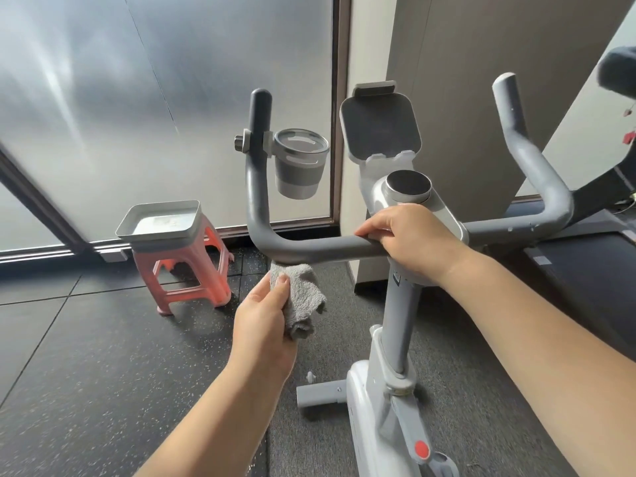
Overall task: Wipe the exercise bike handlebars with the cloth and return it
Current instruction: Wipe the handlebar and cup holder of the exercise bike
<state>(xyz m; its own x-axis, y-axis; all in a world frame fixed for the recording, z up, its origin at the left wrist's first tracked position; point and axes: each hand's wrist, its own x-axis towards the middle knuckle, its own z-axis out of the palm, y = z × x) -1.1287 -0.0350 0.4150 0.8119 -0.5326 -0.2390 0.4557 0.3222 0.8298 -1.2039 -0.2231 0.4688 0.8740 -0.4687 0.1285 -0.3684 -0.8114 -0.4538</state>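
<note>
Our left hand (265,325) pinches the bunched grey terry cloth (298,297) just under the bend of the dark grey tubular handlebars (330,247); our right hand (409,242) wraps the bar. A loose grip could drop it, or we miss the far horn.

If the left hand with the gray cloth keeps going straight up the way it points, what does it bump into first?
Most likely the handlebar. The left hand holds the cloth just under the bar's left bend, and the cloth's top seems to touch it already, though depth is hard to judge.
</note>
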